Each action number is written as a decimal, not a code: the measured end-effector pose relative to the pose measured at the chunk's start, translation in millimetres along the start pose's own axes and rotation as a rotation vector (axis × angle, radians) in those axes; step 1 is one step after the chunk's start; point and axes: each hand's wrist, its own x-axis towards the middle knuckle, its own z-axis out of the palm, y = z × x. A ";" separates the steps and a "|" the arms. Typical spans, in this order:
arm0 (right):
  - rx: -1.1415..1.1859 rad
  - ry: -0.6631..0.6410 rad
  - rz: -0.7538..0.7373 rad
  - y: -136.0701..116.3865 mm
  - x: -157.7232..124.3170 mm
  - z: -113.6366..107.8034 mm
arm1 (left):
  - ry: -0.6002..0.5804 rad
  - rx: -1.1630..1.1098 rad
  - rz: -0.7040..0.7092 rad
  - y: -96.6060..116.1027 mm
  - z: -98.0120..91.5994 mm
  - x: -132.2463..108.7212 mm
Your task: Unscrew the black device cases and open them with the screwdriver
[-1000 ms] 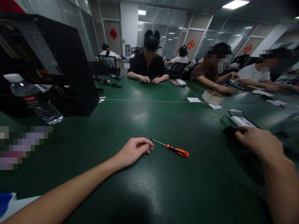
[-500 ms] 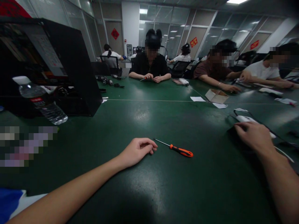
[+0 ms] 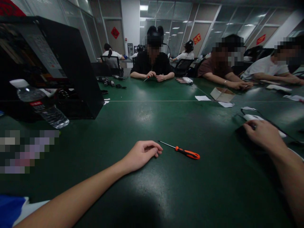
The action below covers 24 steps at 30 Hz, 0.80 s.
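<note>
My left hand (image 3: 144, 155) rests on the green table (image 3: 133, 193), fingers loosely curved, with a gap under the index finger and nothing held. Just right of its fingertips lies a screwdriver (image 3: 187, 153) with an orange and black handle; its thin shaft points toward that hand without being gripped. At the right, my right hand (image 3: 266, 134) is curled palm down over a dark patch. A small dark bit shows between thumb and index finger, but what it holds is hidden. Beyond its knuckles lies a white item with a dark cord (image 3: 253, 117).
A black open-sided case (image 3: 80, 72) stands at the left, with a leaning water bottle (image 3: 47, 106) before it. An open cardboard box (image 3: 222, 95) and paper pieces (image 3: 202, 98) lie farther right. Across the table a person (image 3: 152, 65) holds a screwdriver; other people sit at right.
The view has shifted slightly, while my hands and the screwdriver keep nearly the same places. At the far right, a co-worker's hands have come together.
</note>
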 end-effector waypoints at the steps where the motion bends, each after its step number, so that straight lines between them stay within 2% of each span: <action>1: -0.001 -0.046 0.001 -0.9 0.5 -1.6 | -0.004 0.004 -0.001 -0.1 -0.2 0.1; 3: -0.002 -0.104 0.004 -4.2 0.0 -5.5 | -0.010 0.013 0.000 -0.1 -0.6 0.2; 7: 0.039 -0.103 0.017 -12.2 -4.4 -10.4 | -0.003 0.017 0.007 -0.3 -1.1 0.0; 11: 0.102 -0.057 0.103 -13.8 -9.8 -14.6 | -0.006 0.026 0.008 -2.0 -1.5 0.8; 15: 0.155 0.047 0.228 -2.9 -21.4 -29.7 | -0.013 0.027 0.017 -4.1 -1.9 2.1; 18: 0.122 0.195 0.357 7.1 -42.7 -43.4 | -0.013 0.034 0.019 -3.7 -2.2 2.1; 20: 0.040 0.229 0.433 10.8 -64.8 -47.2 | -0.014 0.040 0.016 -2.7 -2.3 2.1; 24: -0.115 0.075 0.420 14.7 -116.5 -36.1 | -0.017 0.041 0.013 -0.5 -2.3 2.8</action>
